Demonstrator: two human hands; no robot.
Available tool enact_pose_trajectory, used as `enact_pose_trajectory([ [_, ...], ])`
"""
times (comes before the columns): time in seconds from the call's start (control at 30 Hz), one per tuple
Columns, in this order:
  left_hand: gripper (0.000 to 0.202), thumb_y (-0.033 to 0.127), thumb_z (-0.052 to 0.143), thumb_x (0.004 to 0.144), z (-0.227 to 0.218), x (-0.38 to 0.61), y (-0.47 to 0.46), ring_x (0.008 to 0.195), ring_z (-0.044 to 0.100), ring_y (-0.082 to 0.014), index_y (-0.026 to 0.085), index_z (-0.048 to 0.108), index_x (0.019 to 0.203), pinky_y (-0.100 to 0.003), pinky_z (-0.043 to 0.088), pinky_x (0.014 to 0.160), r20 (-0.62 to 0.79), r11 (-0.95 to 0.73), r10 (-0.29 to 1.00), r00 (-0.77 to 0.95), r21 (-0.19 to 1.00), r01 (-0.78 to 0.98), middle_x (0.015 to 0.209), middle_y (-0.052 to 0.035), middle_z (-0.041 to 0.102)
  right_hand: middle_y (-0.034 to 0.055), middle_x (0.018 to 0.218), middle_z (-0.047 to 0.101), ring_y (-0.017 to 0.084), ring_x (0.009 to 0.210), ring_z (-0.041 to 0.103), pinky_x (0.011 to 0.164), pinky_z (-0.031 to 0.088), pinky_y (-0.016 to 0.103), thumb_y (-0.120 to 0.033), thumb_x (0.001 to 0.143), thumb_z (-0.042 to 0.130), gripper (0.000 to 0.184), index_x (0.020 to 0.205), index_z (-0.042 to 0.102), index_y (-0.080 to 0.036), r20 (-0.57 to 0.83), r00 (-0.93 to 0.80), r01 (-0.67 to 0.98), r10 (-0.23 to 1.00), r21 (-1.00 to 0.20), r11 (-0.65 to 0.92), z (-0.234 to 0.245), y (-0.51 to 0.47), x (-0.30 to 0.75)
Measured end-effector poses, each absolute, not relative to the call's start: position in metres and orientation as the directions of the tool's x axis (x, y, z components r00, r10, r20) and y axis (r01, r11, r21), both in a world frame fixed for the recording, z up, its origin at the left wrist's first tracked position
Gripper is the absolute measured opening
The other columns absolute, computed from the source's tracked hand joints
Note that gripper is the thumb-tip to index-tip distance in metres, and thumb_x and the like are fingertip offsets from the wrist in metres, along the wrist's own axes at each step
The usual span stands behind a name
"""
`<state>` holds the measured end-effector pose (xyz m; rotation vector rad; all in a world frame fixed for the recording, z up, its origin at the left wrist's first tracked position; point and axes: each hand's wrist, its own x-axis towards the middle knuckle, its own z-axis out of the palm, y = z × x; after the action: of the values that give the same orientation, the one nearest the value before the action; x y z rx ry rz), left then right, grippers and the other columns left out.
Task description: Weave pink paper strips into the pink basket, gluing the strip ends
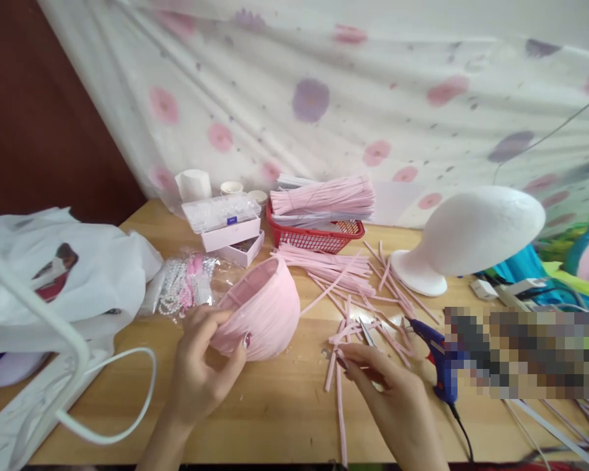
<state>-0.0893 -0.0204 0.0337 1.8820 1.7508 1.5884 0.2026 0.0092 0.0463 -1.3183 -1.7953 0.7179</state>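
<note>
My left hand (201, 369) grips the near side of a pink, bowl-shaped cap (275, 314), thumb outside and fingers over the rim. The cap is tilted, its opening turned up and to the left. To its right, my right hand (383, 386) is closed in a pinch at the end of a pink pipe cleaner (339, 343); the fingers partly hide it. Several loose pink pipe cleaners (343, 278) lie beyond that hand, with scissors (366, 332) among them. A blue glue gun (439, 356) rests to the right of my right hand.
Behind the cap stand a red basket (319, 237) of bundled pipe cleaners and pink boxes (230, 232). A white foam head (476, 229) lies tilted at back right. Bagged beads (184, 284), a white plastic bag (103, 261) and a white curved tube (78, 340) occupy the left.
</note>
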Motion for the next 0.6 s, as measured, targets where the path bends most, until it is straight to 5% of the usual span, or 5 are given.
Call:
enact_pose_trajectory([
  [0.2, 0.034, 0.025, 0.06, 0.093, 0.032, -0.104, -0.034, 0.106, 0.066, -0.026, 0.026, 0.063, 0.127, -0.04, 0.053, 0.093, 0.525, -0.302, 0.844, -0.107, 0.631, 0.715, 0.112, -0.0068, 0.069, 0.0001, 0.082, 0.082, 0.014, 0.07, 0.078, 0.06, 0.062, 0.014, -0.019, 0.088, 0.077, 0.012, 0.086, 0.084, -0.028, 0.491, -0.059, 0.392, 0.869, -0.789, 0.473, 0.07, 0.031, 0.169],
  [0.47, 0.002, 0.025, 0.07, 0.091, 0.045, -0.11, -0.031, 0.076, 0.07, -0.0204, 0.026, 0.071, 0.091, -0.031, 0.056, 0.074, 0.593, -0.405, 0.805, -0.026, 0.58, 0.706, 0.08, 0.0002, 0.074, 0.0029, 0.093, 0.083, 0.016, 0.077, 0.08, 0.064, 0.069, 0.022, -0.017, 0.092, 0.068, 0.021, 0.098, 0.085, -0.028, 0.357, -0.052, 0.129, 0.933, -0.924, 0.36, 0.067, 0.05, 0.129],
  [0.6, 0.008, 0.017, 0.07, 0.09, 0.054, -0.11, -0.027, 0.072, 0.069, -0.0184, 0.025, 0.071, 0.087, -0.029, 0.057, 0.073, 0.604, -0.451, 0.797, 0.025, 0.566, 0.69, 0.077, 0.001, 0.073, 0.0014, 0.09, 0.083, 0.014, 0.075, 0.078, 0.061, 0.067, 0.019, -0.015, 0.089, 0.071, 0.02, 0.094, 0.085, -0.028, 0.307, 0.002, 0.027, 0.952, -0.951, 0.307, 0.062, 0.044, 0.123],
])
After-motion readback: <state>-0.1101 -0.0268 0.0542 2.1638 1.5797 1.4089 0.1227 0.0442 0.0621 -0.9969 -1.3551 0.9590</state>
